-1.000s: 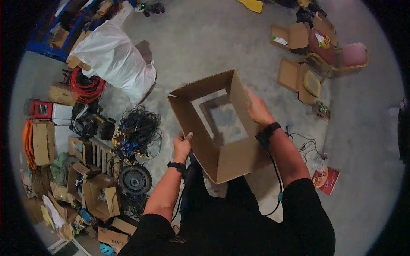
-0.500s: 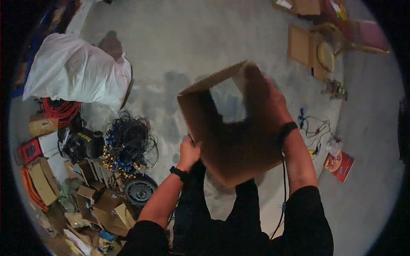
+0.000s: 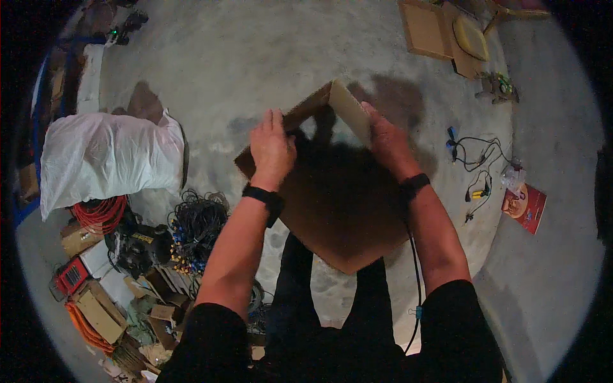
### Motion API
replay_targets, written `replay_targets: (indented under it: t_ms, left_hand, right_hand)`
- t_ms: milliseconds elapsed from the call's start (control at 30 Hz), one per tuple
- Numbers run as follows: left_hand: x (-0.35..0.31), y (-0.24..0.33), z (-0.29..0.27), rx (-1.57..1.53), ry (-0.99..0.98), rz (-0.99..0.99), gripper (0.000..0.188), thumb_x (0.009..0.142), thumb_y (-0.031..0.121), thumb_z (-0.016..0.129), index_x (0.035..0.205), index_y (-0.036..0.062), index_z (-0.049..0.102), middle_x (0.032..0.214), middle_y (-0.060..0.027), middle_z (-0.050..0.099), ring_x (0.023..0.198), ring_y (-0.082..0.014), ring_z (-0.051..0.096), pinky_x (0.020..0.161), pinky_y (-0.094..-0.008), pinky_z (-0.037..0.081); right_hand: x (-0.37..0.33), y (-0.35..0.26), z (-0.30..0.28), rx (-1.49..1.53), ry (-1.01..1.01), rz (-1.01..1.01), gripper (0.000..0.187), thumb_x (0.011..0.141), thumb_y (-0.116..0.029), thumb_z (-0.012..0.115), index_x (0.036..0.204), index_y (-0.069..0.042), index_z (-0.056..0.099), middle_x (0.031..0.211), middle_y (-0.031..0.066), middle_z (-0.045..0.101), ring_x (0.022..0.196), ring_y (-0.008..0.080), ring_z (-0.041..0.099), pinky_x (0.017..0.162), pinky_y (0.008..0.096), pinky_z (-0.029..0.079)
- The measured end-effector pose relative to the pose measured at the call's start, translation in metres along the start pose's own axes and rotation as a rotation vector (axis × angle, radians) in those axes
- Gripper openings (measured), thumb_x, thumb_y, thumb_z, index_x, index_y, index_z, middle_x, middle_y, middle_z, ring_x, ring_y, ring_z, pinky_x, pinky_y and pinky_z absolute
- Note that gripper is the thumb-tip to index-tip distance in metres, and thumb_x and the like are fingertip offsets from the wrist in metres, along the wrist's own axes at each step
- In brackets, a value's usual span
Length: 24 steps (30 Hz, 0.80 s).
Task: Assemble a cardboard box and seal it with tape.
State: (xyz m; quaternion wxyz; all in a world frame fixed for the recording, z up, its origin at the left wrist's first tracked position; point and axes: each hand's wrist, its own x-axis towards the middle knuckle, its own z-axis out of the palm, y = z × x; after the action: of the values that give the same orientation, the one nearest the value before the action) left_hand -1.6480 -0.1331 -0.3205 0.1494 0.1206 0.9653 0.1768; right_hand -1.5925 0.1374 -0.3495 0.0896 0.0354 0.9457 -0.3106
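Note:
A brown cardboard box (image 3: 345, 210) is held up in front of my legs, one corner pointing toward me. Its inside is dark, and a patch of floor shows through a gap between its far walls. My left hand (image 3: 272, 148) is on the upper left wall, fingers lying over the outside and thumb at the rim. On the upper right wall, my right hand (image 3: 391, 148) grips the edge, its fingers partly hidden behind the cardboard. Both wrists wear black bands.
A stuffed white sack (image 3: 112, 156) lies at left, above a red hose coil (image 3: 102, 215), a black machine (image 3: 137, 246) and tangled black cables (image 3: 198, 220). At right are loose cables (image 3: 476, 153), a red printed sheet (image 3: 525, 207) and an open flat carton (image 3: 426, 29).
My left hand has moved from the box's lower left side up to its far left wall. The box has shifted slightly left and turned, and my view has moved.

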Motion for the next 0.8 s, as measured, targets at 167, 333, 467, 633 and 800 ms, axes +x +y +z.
replay_targets:
  t_ms: [167, 333, 467, 633, 800]
  left_hand:
    - [-0.035, 0.018, 0.042, 0.156, 0.198, 0.09, 0.083, 0.074, 0.016, 0.073, 0.145, 0.0004, 0.034, 0.148, -0.0226, 0.037, 0.129, -0.0413, 0.041, 0.106, -0.0529, 0.034]
    - [-0.076, 0.04, 0.092, 0.169, -0.139, -0.032, 0.088, 0.075, 0.021, 0.075, 0.148, 0.0033, 0.029, 0.154, -0.0203, 0.027, 0.137, -0.046, 0.032, 0.108, -0.0564, 0.031]
    - [-0.06, 0.039, 0.122, 0.131, -0.351, -0.139, 0.084, 0.076, 0.027, 0.077, 0.145, 0.0033, 0.035, 0.157, -0.0173, 0.021, 0.137, -0.0496, 0.029, 0.106, -0.0577, 0.033]
    - [-0.047, 0.028, 0.118, -0.066, -0.372, -0.131, 0.074, 0.076, 0.025, 0.077, 0.137, 0.002, 0.043, 0.154, -0.0183, 0.027, 0.134, -0.0488, 0.032, 0.105, -0.0566, 0.036]
    - [-0.087, 0.021, 0.081, -0.212, -0.149, 0.037, 0.061, 0.077, 0.022, 0.075, 0.129, 0.0021, 0.051, 0.141, -0.0177, 0.045, 0.13, -0.0428, 0.04, 0.106, -0.0565, 0.036]
  right_hand:
    - [0.011, 0.012, -0.005, 0.111, 0.128, -0.099, 0.06, 0.088, 0.0, 0.047, 0.144, -0.019, 0.04, 0.118, 0.0195, 0.064, 0.103, 0.0439, 0.062, 0.084, 0.0489, 0.052]
    - [0.011, 0.012, -0.013, 0.138, 0.102, -0.138, 0.057, 0.088, 0.0, 0.046, 0.143, -0.017, 0.043, 0.127, 0.0197, 0.06, 0.11, 0.041, 0.06, 0.088, 0.0469, 0.052]
    - [0.009, 0.011, -0.006, 0.112, -0.003, -0.082, 0.057, 0.088, -0.001, 0.044, 0.142, -0.019, 0.043, 0.125, 0.0191, 0.061, 0.107, 0.0405, 0.061, 0.086, 0.0475, 0.052]
    - [0.007, 0.019, 0.004, 0.115, 0.031, -0.094, 0.057, 0.089, 0.001, 0.042, 0.142, -0.017, 0.042, 0.121, 0.0196, 0.063, 0.106, 0.0406, 0.062, 0.085, 0.0488, 0.052]
    - [0.01, 0.017, 0.003, 0.211, 0.083, -0.188, 0.055, 0.09, 0.001, 0.039, 0.143, -0.014, 0.04, 0.122, 0.0228, 0.061, 0.111, 0.0426, 0.059, 0.091, 0.0486, 0.049]
